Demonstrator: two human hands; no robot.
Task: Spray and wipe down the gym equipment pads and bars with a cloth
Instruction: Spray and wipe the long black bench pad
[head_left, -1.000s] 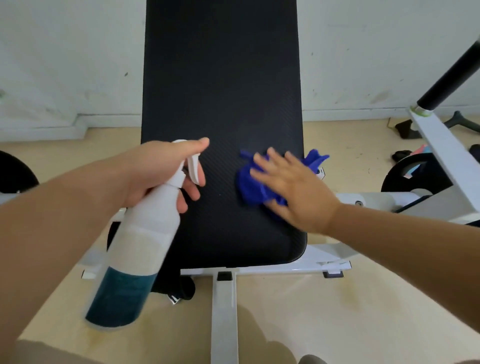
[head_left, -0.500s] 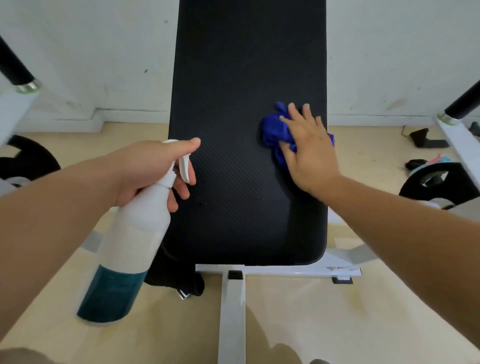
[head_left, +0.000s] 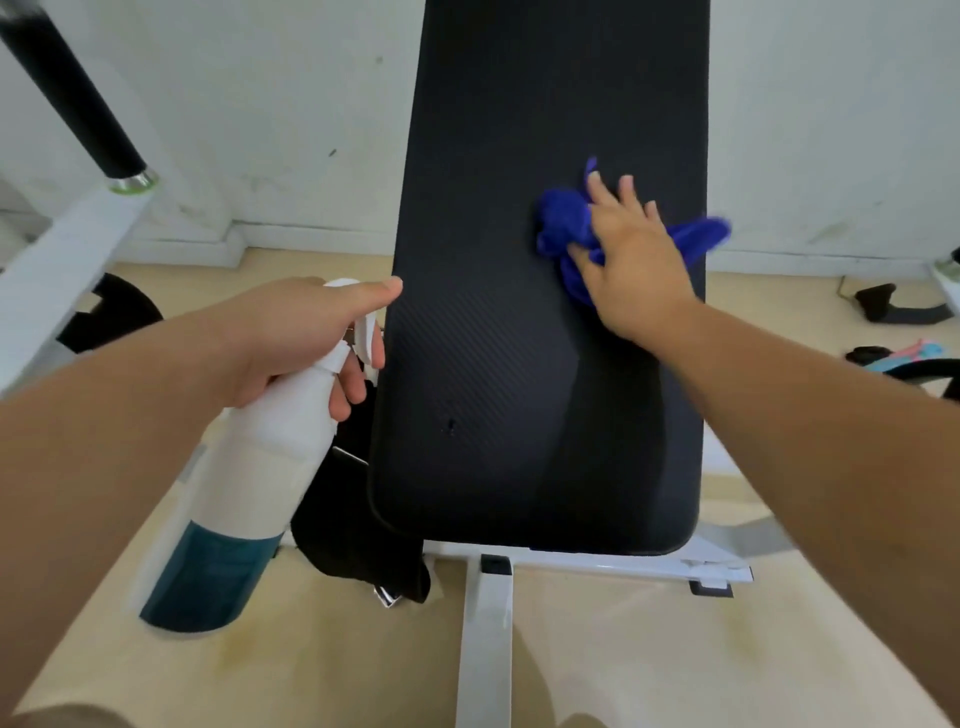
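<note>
A long black bench pad (head_left: 498, 364) runs away from me on a white frame (head_left: 485, 634). My right hand (head_left: 631, 265) lies flat on a crumpled blue cloth (head_left: 563, 223), pressing it against the pad's right side. One tail of the cloth hangs past the pad's right edge. My left hand (head_left: 291, 338) grips the neck of a white spray bottle (head_left: 249, 478) with teal liquid in its lower part. The forefinger reaches over the nozzle, just left of the pad. The bottle hangs tilted over the floor.
A black bar (head_left: 78, 98) on a white upright rises at the far left, above a black weight plate (head_left: 111, 312). A black strap (head_left: 358, 545) hangs under the pad's near left corner. Small dark items and a colourful cloth lie on the floor at right (head_left: 904, 353). A white wall stands behind.
My right hand has slid the blue cloth farther up the pad, away from me. The left hand with the bottle has kept its pose. My view has shifted left.
</note>
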